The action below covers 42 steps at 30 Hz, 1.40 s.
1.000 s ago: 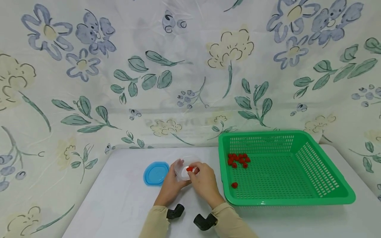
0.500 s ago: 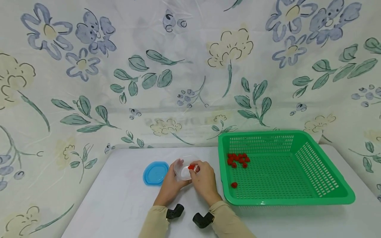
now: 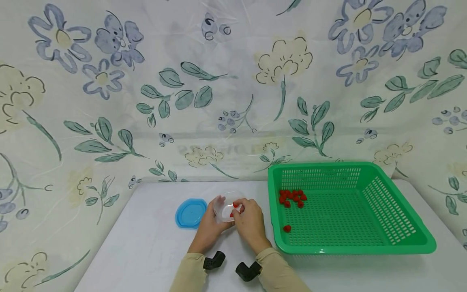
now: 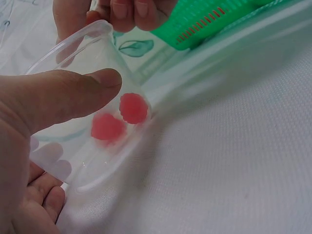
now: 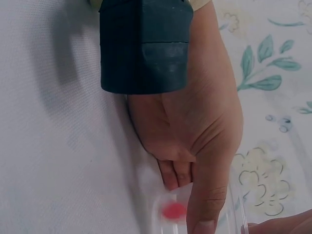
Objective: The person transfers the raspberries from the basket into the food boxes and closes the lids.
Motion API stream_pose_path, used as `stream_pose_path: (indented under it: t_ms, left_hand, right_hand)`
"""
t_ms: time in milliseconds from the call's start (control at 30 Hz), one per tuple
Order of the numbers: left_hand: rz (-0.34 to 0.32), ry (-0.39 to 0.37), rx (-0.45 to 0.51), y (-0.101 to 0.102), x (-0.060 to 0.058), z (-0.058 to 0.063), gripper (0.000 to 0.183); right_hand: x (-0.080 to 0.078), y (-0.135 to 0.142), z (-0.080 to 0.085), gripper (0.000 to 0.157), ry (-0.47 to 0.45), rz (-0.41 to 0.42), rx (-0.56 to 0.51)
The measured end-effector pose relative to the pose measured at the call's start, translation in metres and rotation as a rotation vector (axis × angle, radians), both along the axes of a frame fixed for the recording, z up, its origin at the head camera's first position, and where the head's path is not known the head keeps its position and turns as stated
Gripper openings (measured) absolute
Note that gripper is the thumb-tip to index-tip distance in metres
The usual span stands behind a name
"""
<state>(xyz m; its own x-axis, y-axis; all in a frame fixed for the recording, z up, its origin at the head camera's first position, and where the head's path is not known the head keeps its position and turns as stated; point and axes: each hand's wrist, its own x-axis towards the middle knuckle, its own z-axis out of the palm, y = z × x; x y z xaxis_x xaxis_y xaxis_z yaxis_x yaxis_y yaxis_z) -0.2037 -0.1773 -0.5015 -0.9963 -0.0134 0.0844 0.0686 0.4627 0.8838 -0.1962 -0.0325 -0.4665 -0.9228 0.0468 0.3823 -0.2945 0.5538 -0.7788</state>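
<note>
My left hand grips a clear plastic tub, tilted with its mouth toward the right hand. Its thumb lies along the tub's outer wall in the left wrist view. Two red raspberries show blurred through the plastic near the tub's bottom. At the mouth, my right hand pinches a raspberry between thumb and fingers; its fingertips partly cover it. In the right wrist view, the right thumb reaches over the tub's rim, with a red berry beside it.
A green perforated basket stands on the right of the white table. Several raspberries cluster at its back left; one raspberry lies apart nearer the front. A blue lid lies left of the tub. Flowered cloth hangs behind.
My right fingers have shifted slightly within the tub's mouth, and a second red spot now shows below the pinched raspberry. The left hand and tub stay nearly in place.
</note>
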Motion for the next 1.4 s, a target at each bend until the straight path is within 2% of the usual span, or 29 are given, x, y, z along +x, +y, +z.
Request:
stream_pose_path:
  t_ms: [233,500,633,900,1167,1300,1400]
  left_hand:
    - [-0.014,-0.002,0.006,-0.001,-0.001,0.000,0.093]
    - [-0.037,0.028,0.016,-0.001,-0.001,0.001,0.090]
    - [-0.031,0.012,0.018,-0.001,-0.001,0.001,0.090]
    - [-0.021,-0.016,0.020,0.000,-0.001,0.003,0.091]
    - [-0.003,-0.039,0.023,0.000,0.000,0.004,0.094]
    - [-0.011,-0.034,0.038,0.000,0.000,0.004,0.095]
    - [-0.012,-0.039,0.043,0.001,0.000,0.005,0.096]
  right_hand:
    - [0.002,0.000,0.005,0.012,0.022,0.020,0.002]
    - [0.010,-0.001,0.023,0.012,0.000,0.079,-0.030]
    - [0.015,0.000,0.031,0.014,-0.027,0.101,-0.023]
    - [0.020,0.006,0.050,0.014,-0.004,0.132,-0.002]
    - [0.026,0.019,0.067,0.015,0.020,0.146,0.034]
    - [0.025,0.029,0.073,0.014,0.063,0.143,0.055]
    - [0.023,0.038,0.077,0.013,0.059,0.172,0.042]
